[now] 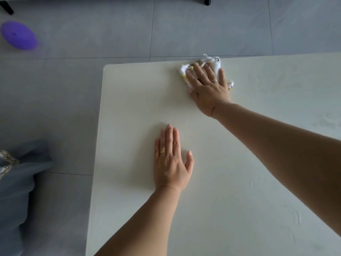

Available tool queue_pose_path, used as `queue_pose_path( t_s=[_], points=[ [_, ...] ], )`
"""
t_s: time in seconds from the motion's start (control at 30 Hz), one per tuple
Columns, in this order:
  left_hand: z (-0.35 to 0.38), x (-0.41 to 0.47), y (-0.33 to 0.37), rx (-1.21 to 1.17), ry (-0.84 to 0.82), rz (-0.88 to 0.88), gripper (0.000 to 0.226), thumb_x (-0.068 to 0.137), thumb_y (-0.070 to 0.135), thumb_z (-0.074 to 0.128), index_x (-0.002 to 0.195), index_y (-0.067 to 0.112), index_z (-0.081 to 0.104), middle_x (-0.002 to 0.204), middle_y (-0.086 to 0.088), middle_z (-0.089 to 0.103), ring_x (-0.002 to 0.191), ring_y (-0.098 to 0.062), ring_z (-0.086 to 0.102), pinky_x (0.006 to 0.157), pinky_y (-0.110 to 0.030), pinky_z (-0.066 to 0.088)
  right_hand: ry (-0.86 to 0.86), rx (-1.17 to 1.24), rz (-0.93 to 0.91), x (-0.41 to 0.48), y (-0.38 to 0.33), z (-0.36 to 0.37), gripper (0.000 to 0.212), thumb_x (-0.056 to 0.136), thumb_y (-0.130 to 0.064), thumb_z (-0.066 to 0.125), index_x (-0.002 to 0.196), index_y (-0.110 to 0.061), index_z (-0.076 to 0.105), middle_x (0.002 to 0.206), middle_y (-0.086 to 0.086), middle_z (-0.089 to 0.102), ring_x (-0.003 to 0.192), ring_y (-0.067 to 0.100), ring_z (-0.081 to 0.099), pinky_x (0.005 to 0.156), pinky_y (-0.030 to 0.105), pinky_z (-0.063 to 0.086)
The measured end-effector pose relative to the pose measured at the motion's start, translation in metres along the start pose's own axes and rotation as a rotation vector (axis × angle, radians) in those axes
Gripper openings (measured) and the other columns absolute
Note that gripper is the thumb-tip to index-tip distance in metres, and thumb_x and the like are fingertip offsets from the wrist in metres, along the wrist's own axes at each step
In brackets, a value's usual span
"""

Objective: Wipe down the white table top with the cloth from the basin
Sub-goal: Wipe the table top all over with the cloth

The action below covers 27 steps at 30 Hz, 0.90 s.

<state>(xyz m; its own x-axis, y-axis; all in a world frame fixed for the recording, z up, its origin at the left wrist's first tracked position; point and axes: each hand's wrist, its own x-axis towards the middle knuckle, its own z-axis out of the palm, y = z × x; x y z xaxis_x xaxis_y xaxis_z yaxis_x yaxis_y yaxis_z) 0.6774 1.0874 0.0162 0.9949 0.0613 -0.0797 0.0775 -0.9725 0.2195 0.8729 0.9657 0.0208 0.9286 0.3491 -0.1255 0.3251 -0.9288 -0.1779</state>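
Desk wipe, both hands on the surface

Item 1: left hand (pixel 170 161), nearest to me. It lies palm down on the white desk (pixel 129 108), fingers straight and close together, thumb out to the right. Its grip is fully open and holds nothing. One gold ring sits on a finger.

Item 2: right hand (pixel 208 89), arm stretched forward across the desk. Palm down, fingers spread, it presses flat on the cloth (pixel 212 61). I do not close this grip around the cloth; the hand is splayed on top of it. One thin ring shows on a finger.

Item 3: cloth, white with small yellow and dark markings, bunched under my right fingers at the far edge of the desk. Parts of it stick out beyond the fingertips and beside the little finger.

Item 4: floor (pixel 73 89), grey tiles, to the left of and beyond the desk.

Item 5: purple round object (pixel 18 36), blurred, on the floor at far left, well apart from the desk.

Item 6: grey-blue fabric (pixel 16 182) at the left edge, beside the desk.
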Motion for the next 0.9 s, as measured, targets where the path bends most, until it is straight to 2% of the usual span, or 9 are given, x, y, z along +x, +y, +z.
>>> queue_pose_path(
  t_s=[0.1,0.23,0.33,0.43,0.53,0.6,0.67,0.77,0.9],
  points=[
    [0.0,0.001,0.0,0.008,0.006,0.003,0.069,0.088,0.04,0.036,0.145,0.002,0.03,0.155,-0.013,0.024,0.144,-0.028,0.021,0.116,-0.042,0.017,0.006,-0.056,-0.056,-0.001,0.048,-0.008,0.054,0.098,-0.044,0.031,0.148,-0.038,0.012,0.159,-0.009,0.008,0.146,0.02,0.005,0.114,0.055,-0.004],
    [0.001,0.003,0.0,0.014,0.018,0.008,0.069,0.089,0.04,0.035,0.145,0.001,0.031,0.154,-0.014,0.025,0.143,-0.028,0.022,0.116,-0.041,0.016,0.061,0.031,0.377,-0.008,0.108,-0.014,0.054,0.097,-0.047,0.023,0.148,-0.037,0.011,0.159,-0.006,0.006,0.146,0.021,0.001,0.113,0.055,-0.005],
    [0.002,0.002,-0.001,0.024,0.015,0.011,0.069,0.089,0.04,0.035,0.145,0.001,0.03,0.155,-0.014,0.024,0.144,-0.029,0.021,0.117,-0.039,0.013,0.056,0.112,0.542,-0.009,0.086,-0.012,0.054,0.096,-0.045,0.02,0.149,-0.036,0.011,0.159,-0.004,0.003,0.146,0.025,-0.002,0.115,0.053,-0.007],
    [0.002,0.001,0.0,0.047,0.016,0.006,0.069,0.089,0.04,0.035,0.145,0.001,0.03,0.155,-0.014,0.024,0.143,-0.028,0.022,0.117,-0.038,0.012,0.035,0.081,0.268,-0.024,0.05,-0.004,0.055,0.097,-0.041,0.027,0.149,-0.034,0.01,0.159,-0.005,0.002,0.146,0.025,-0.001,0.114,0.05,-0.005],
    [0.001,0.002,0.001,0.06,0.013,0.003,0.069,0.088,0.041,0.034,0.145,0.001,0.03,0.155,-0.014,0.025,0.144,-0.028,0.022,0.117,-0.037,0.011,-0.002,0.018,-0.003,-0.043,0.071,-0.008,0.052,0.1,-0.042,0.025,0.149,-0.037,0.01,0.159,-0.008,0.005,0.146,0.021,0.004,0.115,0.047,-0.001],
    [0.002,0.002,0.001,0.07,0.018,0.001,0.069,0.088,0.04,0.033,0.145,0.001,0.03,0.155,-0.015,0.025,0.144,-0.028,0.022,0.117,-0.037,0.011,0.008,0.012,0.073,-0.049,0.104,-0.011,0.05,0.1,-0.043,0.021,0.149,-0.038,0.01,0.159,-0.008,0.006,0.146,0.02,0.003,0.115,0.047,-0.001],
    [0.002,0.002,0.001,0.074,0.02,0.003,0.069,0.088,0.04,0.033,0.146,0.001,0.029,0.155,-0.015,0.025,0.144,-0.028,0.021,0.117,-0.038,0.012,0.046,0.074,0.331,-0.053,0.125,-0.013,0.05,0.1,-0.042,0.019,0.149,-0.038,0.011,0.159,-0.007,0.005,0.146,0.019,0.002,0.116,0.048,-0.003],
    [0.003,0.003,0.001,0.08,0.021,0.0,0.07,0.088,0.04,0.032,0.146,0.001,0.028,0.155,-0.015,0.024,0.144,-0.028,0.021,0.117,-0.039,0.014,0.088,0.148,0.573,-0.053,0.1,-0.009,0.052,0.098,-0.037,0.023,0.149,-0.036,0.013,0.159,-0.006,0.003,0.146,0.022,-0.001,0.115,0.048,-0.007],
    [0.002,0.001,0.001,0.084,0.026,0.007,0.069,0.088,0.039,0.032,0.144,-0.001,0.031,0.154,-0.017,0.026,0.143,-0.03,0.022,0.117,-0.04,0.015,0.041,0.116,0.242,-0.079,0.043,0.002,0.054,0.098,-0.037,0.028,0.149,-0.035,0.011,0.159,-0.007,0.003,0.146,0.021,0.0,0.115,0.046,-0.005]
  ],
)
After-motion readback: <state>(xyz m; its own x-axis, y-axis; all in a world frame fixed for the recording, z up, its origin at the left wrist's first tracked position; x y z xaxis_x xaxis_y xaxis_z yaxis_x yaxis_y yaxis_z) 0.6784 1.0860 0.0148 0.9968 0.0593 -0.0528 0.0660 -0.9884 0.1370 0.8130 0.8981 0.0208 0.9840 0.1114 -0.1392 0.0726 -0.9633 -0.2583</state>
